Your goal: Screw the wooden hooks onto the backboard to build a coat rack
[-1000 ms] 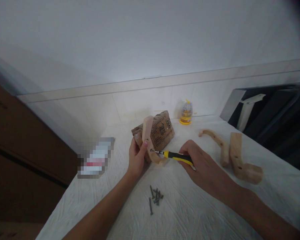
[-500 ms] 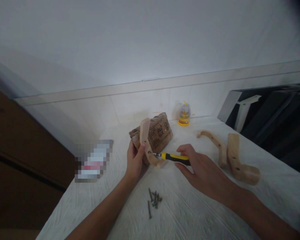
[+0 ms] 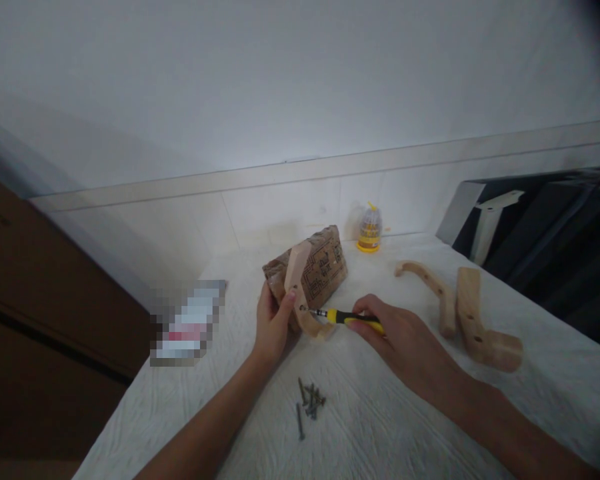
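A pale wall (image 3: 300,80) fills the 12 o'clock side, behind a table (image 3: 380,420) covered in crinkled white cloth. From about 4 o'clock the right hand (image 3: 395,333) is curled closed round a yellow-and-black screwdriver (image 3: 336,317); from 8 o'clock the left hand (image 3: 274,327) is closed on a curved wooden bracket (image 3: 296,267) and the brown printed package (image 3: 327,267) behind it (the thumb lies on the bracket, while the other fingers are largely hidden). Farther out at 3 o'clock lie a thick wooden piece (image 3: 469,293) and, just beside it, a slimmer curved piece (image 3: 446,307). The bracket slants upright at the clock's centre, the screwdriver's tip at its lower hole. At 2 o'clock stands a small yellow-based container (image 3: 369,233); at 6 o'clock lie loose screws (image 3: 312,403).
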Available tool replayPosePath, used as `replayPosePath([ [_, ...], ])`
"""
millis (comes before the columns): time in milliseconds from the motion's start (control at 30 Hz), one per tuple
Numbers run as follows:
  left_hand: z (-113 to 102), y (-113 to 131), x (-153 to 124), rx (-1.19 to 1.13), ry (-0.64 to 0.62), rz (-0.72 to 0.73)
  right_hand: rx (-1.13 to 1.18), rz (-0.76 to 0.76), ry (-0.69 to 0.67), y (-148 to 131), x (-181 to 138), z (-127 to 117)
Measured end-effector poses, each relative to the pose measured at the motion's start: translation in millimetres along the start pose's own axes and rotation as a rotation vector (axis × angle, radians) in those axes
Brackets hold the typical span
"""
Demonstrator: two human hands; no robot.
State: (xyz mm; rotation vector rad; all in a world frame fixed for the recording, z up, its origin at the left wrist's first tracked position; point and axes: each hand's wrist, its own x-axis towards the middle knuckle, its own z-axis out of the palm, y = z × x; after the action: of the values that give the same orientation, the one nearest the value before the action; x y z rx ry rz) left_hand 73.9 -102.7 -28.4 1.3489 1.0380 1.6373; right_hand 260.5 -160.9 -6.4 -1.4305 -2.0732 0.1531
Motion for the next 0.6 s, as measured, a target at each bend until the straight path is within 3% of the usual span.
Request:
replayPosePath([
  [167, 0, 0, 1, -0.051, 0.034, -0.042, 0.019, -0.134, 0.084, -4, -1, -3],
  [367, 2, 3, 0, -0.081, 0.033, -0.051, -0.139, -0.319, 0.149, -4, 4, -14],
  [600, 0, 3, 0, -0.066, 0.042, -0.064, -0.26, -0.227, 0.166, 1, 4, -11],
])
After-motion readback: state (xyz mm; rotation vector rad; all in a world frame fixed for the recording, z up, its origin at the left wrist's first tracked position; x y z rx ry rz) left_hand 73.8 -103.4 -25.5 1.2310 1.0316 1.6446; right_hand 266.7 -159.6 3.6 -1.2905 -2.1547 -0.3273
